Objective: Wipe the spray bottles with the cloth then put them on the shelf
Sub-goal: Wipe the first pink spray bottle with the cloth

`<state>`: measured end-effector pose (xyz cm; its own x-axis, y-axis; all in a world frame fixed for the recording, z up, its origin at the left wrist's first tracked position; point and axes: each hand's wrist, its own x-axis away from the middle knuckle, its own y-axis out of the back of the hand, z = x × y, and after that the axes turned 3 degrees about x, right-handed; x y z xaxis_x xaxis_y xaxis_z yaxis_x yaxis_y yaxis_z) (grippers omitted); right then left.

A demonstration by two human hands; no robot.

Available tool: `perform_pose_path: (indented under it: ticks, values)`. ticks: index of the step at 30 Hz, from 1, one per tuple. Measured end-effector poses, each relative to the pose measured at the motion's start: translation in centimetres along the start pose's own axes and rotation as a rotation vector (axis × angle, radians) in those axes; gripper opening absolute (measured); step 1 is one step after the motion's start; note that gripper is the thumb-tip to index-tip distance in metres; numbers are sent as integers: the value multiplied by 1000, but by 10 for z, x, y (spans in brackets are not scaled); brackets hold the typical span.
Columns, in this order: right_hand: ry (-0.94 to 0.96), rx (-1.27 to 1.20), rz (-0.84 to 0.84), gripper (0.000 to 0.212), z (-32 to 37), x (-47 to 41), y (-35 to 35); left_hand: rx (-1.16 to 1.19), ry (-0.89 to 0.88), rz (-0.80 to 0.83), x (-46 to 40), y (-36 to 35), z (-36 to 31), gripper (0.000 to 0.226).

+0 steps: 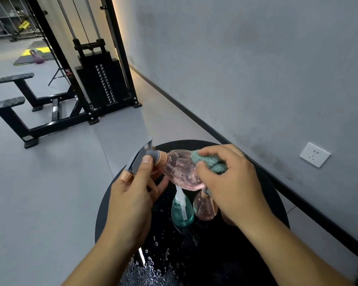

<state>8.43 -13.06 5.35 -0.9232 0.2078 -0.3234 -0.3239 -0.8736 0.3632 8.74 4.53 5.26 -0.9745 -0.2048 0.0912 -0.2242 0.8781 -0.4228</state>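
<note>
**A:** Which step is this?

**B:** The wiping, I'd say. The left hand holds a pink spray bottle in the air above the round black bench, fingers and thumb curled round its grey trigger head. The bottle lies almost on its side, nozzle pointing away from the wall. The right hand pinches a bunched teal cloth and presses it against the bottle's body, on the end farthest from the trigger head.

**A:** And the other bottles?

**B:** Two stand upright on the bench, directly beneath the held bottle: a teal bottle with a white pump, and just beside it, on the wall side, a second pink bottle, partly hidden by the right hand. They look close enough to touch, but I cannot tell. Water droplets are scattered over the bench on the side nearest the person.

**A:** So how far along?

**B:** Early, by my reckoning: one bottle under the cloth, two waiting on a wet surface.

**A:** What does the next move need?

**B:** Probably working the cloth along the body towards the neck, turning the bottle with the left hand to reach its underside. Then the shelf, though none is visible near the bench, so its place is unknown.
</note>
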Motion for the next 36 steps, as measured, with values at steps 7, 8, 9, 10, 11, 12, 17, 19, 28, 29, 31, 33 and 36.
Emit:
perform_pose_path:
  ticks: [7,8,9,10,11,12,17,19,28,29,31,33,36]
  values:
    - [121,41,75,21,8,6,0,53,61,-47,2,-5,-1,30]
    - [132,56,83,22,7,7,-1,52,66,-51,2,-4,-2,32]
    - [109,52,74,22,5,6,-1,52,70,-59,1,-3,-3,35]
    - [66,36,52,21,2,4,0,54,72,-68,0,-1,-5,37]
    - [11,14,31,22,-1,1,2,57,73,-72,-1,0,-5,37]
    - [-33,-6,16,21,-4,-3,3,61,72,-70,-2,0,-6,37]
    - [43,-32,77,18,3,1,2,66,79,-56,0,-2,-6,34]
    - [70,-9,105,18,4,3,2,57,79,-36,0,0,-6,31]
    - [117,90,170,20,5,-2,4,-13,32,67,0,2,3,27]
    - [124,114,182,20,5,-3,3,-10,31,64,-1,3,4,28]
    - [56,107,174,19,1,-7,6,-1,22,54,-4,6,4,28]
    - [-9,85,141,18,-4,-11,9,-3,10,58,-6,7,2,27]
    - [41,62,169,20,0,-7,8,-35,-1,89,-4,5,3,29]
